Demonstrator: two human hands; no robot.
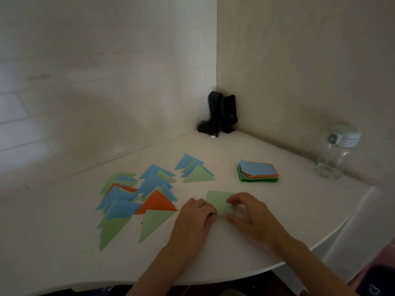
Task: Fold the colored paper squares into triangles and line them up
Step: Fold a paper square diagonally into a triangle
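Well along, by the look of it — many folded triangles (pixel 136 197) in blue, green and orange lie overlapping in loose rows at about nine o'clock from the hands, with a smaller cluster toward eleven. A light green square (pixel 219 200) sits on the white table (pixel 245 248) at the near centre, between both hands. The left hand (pixel 195 212) rests on its left edge, fingers curled down onto the paper; the right hand (pixel 249 207) pinches its right side between thumb and fingertips — the fold seems just begun. A stack of unfolded squares (pixel 258 170) waits at one o'clock, so several folds remain, and the rows look untidy.
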